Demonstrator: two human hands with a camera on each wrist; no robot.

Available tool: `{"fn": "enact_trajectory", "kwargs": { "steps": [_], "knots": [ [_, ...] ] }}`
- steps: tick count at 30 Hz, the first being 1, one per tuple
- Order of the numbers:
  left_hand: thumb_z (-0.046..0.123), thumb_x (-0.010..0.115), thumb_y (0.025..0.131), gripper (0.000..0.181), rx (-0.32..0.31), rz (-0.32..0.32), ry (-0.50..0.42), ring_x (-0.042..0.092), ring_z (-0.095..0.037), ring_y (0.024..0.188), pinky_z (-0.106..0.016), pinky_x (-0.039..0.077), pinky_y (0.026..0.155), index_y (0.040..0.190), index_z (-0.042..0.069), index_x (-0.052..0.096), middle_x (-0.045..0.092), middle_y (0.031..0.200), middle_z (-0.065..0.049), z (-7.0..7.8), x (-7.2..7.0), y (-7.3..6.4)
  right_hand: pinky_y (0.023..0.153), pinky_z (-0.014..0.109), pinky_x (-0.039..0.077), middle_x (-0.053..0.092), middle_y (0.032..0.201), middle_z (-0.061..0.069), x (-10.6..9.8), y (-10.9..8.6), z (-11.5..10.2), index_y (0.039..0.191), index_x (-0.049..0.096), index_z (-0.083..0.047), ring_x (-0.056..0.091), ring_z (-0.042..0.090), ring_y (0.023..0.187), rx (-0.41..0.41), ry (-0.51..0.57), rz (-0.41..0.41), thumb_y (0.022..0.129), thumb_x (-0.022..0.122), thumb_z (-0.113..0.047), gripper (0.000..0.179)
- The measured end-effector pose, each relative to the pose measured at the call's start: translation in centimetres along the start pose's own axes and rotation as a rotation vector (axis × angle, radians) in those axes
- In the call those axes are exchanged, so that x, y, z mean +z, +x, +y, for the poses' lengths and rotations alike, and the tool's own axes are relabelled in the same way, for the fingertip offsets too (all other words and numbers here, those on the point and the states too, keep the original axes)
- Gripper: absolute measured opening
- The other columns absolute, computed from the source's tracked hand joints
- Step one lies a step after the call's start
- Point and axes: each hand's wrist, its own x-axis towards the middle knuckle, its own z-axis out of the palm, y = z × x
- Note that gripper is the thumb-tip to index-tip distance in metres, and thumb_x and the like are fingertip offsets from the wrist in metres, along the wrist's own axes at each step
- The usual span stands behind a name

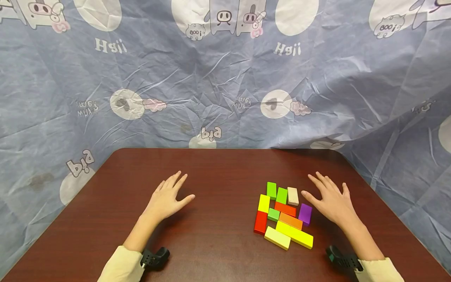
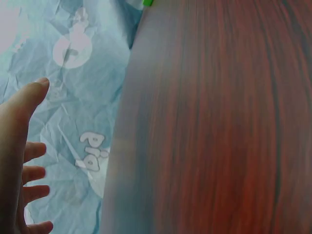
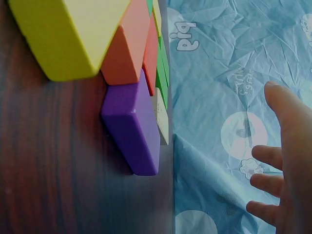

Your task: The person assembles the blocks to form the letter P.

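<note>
Both hands rest flat, fingers spread and holding nothing: the left hand (image 1: 165,200) on the bare dark wooden worktop (image 1: 218,176), the right hand (image 1: 331,201) beside the cluster of colourful wooden blocks (image 1: 283,215). Best to take the near purple rectangular block (image 1: 305,214) by its long sides, without nudging its neighbours.

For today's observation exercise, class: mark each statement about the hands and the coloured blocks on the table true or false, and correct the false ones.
1. Both hands lie open on the table, holding nothing. True: left hand, right hand.
2. The blocks are stacked in a tall tower. False: they lie flat in a cluster.
3. The purple block is the block nearest the right hand. True.
4. The blocks sit beside the left hand. False: they lie by the right hand.
5. The table is dark wood-grained. True.
</note>
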Motion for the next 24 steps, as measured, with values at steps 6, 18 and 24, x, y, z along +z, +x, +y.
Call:
{"fn": "enact_trajectory", "kwargs": {
  "steps": [6,18,24],
  "knots": [
    [0.061,0.050,0.082,0.069,0.054,0.021,0.022,0.042,-0.028,0.127,-0.048,0.031,0.105,0.137,0.020,0.042,0.040,0.142,-0.006,1.3,0.7,0.1,0.099,0.069,0.010,0.037,0.139,0.021,0.1,-0.8,-0.3,0.136,0.040,-0.012,0.034,0.043,0.123,-0.012,0.036,0.039,0.086,0.049,-0.053,0.065],
    [0.046,0.056,0.084,0.049,0.181,0.127,-0.015,0.052,-0.025,0.117,-0.045,0.044,0.093,0.124,0.019,0.055,0.052,0.130,-0.005,5.7,1.5,0.4,0.088,0.063,0.037,0.049,0.129,0.017,0.3,-2.8,-1.6,0.128,0.049,-0.011,0.045,0.040,0.116,-0.066,0.118,0.064,0.087,0.058,-0.033,0.047],
    [0.041,0.056,0.086,0.039,0.179,0.161,-0.079,0.056,-0.023,0.112,-0.043,0.050,0.082,0.118,0.018,0.060,0.055,0.125,-0.004,8.4,2.0,0.3,0.085,0.062,0.041,0.053,0.125,0.014,0.4,-3.9,-2.6,0.126,0.052,-0.013,0.049,0.037,0.114,-0.035,0.142,-0.011,0.085,0.060,-0.035,0.047]
  ]
}}
